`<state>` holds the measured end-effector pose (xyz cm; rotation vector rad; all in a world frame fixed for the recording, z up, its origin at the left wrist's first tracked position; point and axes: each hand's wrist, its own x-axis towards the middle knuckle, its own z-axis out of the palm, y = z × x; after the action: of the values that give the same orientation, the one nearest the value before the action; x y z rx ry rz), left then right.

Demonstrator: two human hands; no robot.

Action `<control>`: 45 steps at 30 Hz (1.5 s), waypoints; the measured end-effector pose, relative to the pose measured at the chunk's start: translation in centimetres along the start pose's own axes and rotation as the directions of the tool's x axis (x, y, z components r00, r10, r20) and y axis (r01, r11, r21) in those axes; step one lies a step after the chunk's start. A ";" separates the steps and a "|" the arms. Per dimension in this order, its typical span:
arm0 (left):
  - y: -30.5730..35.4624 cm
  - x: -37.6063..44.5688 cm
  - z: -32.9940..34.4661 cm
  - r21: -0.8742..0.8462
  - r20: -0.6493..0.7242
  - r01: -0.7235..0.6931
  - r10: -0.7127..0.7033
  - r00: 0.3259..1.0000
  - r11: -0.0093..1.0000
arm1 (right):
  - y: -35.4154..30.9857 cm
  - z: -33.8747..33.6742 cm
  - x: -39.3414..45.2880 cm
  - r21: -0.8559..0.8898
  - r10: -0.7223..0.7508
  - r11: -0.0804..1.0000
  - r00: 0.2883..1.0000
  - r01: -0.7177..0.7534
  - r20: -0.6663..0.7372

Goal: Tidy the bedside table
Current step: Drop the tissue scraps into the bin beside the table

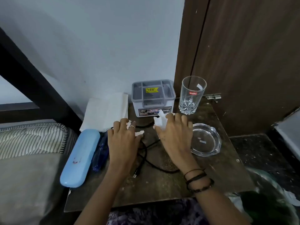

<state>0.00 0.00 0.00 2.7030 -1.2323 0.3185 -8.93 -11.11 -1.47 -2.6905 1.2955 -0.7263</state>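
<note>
On the dark bedside table [162, 184] my left hand [123, 142] is closed over a crumpled white tissue [139, 133] that shows at its fingertips and thumb. My right hand [174, 135] grips another crumpled white tissue [159, 121] in front of the grey plastic organiser box [153, 98]. A black cable [146, 158] lies under and between both hands, its plug end near my left wrist.
A folded white napkin [106, 111] lies at the back left. A light blue glasses case [80, 157] and a blue pen [100, 153] lie along the left edge. An empty glass tumbler [192, 95] and a glass ashtray [206, 140] stand on the right. Bed at left, wooden door behind.
</note>
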 end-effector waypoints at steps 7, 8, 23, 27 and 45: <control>-0.1 0.6 0.8 -0.259 -0.104 0.014 -0.042 0.994 0.966 | 0.9 1.5 -0.7 -0.061 -0.051 0.997 0.993 0.045 -0.103; 0.1 0.6 0.5 -0.382 -0.101 0.053 -0.099 0.990 0.923 | 1.1 1.1 -0.8 0.036 -0.032 0.999 0.988 0.038 -0.151; 18.9 -4.8 -4.8 -0.964 0.259 0.258 -0.007 0.966 0.062 | 13.0 -11.7 -7.8 0.841 0.628 0.438 0.778 -0.318 -0.033; 26.2 -9.6 -1.5 -0.918 0.394 0.377 0.166 0.904 0.126 | 19.4 -10.6 -12.9 0.826 0.841 0.327 0.541 -0.460 -0.032; 33.7 -15.3 11.7 -0.715 0.685 0.573 0.236 0.689 0.400 | 29.2 -0.2 -19.4 0.401 0.901 0.226 0.347 -0.888 0.260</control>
<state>-33.84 -13.44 -13.52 1.8204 -0.7376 -1.2419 -40.40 -15.27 -16.32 -1.1094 1.9790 -0.7209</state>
